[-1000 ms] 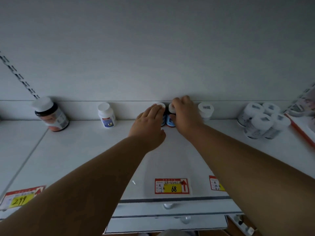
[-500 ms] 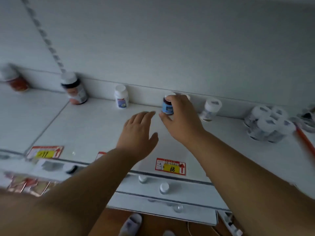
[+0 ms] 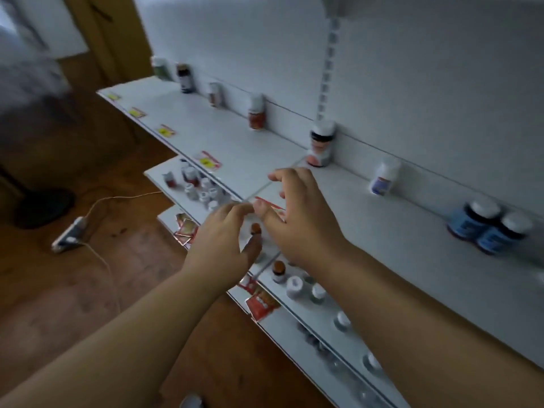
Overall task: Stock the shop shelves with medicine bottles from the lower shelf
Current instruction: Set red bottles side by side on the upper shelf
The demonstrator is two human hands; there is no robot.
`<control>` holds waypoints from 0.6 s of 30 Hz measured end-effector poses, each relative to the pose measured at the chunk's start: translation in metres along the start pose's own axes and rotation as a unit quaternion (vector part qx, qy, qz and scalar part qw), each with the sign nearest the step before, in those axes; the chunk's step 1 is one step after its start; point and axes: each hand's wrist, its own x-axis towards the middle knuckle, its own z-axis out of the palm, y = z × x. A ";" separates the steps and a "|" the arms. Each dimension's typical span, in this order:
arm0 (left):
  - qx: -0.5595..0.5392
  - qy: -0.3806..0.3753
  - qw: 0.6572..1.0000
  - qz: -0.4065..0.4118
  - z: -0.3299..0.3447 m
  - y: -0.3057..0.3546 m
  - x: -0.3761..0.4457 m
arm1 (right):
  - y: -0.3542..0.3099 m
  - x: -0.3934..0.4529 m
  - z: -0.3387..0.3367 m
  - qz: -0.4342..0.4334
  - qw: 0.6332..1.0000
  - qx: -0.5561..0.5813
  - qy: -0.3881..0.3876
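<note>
My left hand (image 3: 223, 242) and my right hand (image 3: 297, 219) hover side by side over the front edge of the white upper shelf (image 3: 382, 245). Both have loosely curled fingers and hold nothing. Two dark bottles with blue labels (image 3: 482, 228) stand together at the back right of that shelf. A small white bottle (image 3: 384, 179), a black-banded bottle (image 3: 321, 144) and a red-labelled bottle (image 3: 256, 113) line the back wall further left. Below, the lower shelf (image 3: 297, 325) carries several small bottles (image 3: 294, 285), and a brown-capped one (image 3: 255, 229) shows between my hands.
Another group of bottles (image 3: 200, 187) sits on the lower shelf to the left. Red packets (image 3: 260, 301) lie on a shelf below my hands. A power strip (image 3: 69, 235) with cables and a dark round base (image 3: 44, 206) are on the wooden floor at left.
My right hand has let go of the blue-labelled bottle. Both hands have pulled back from the shelf's back wall to its front edge. The view has swung left and down.
</note>
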 end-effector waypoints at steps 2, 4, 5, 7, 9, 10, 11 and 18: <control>0.009 0.002 0.999 -0.033 -0.022 -0.046 -0.006 | -0.029 0.025 0.037 -0.012 1.000 0.006 -0.020; 0.005 -0.002 0.998 -0.059 -0.048 -0.096 -0.011 | -0.060 0.050 0.079 -0.025 0.999 0.018 -0.028; 0.002 -0.002 0.997 -0.071 -0.061 -0.121 -0.012 | -0.076 0.062 0.101 -0.029 0.999 0.024 -0.034; 0.004 -0.003 0.996 -0.089 -0.088 -0.166 -0.012 | -0.106 0.086 0.142 -0.026 0.998 0.033 -0.051; 0.013 -0.012 0.995 -0.103 -0.111 -0.202 -0.009 | -0.129 0.110 0.177 -0.025 0.997 0.039 -0.066; 0.016 -0.016 0.994 -0.106 -0.120 -0.222 -0.004 | -0.138 0.124 0.194 -0.026 0.996 0.039 -0.071; 0.017 -0.016 0.994 -0.107 -0.126 -0.235 0.000 | -0.143 0.134 0.206 -0.025 0.996 0.038 -0.075; -0.025 -0.009 0.988 -0.149 -0.110 -0.337 0.085 | -0.119 0.226 0.295 0.003 0.994 0.022 -0.104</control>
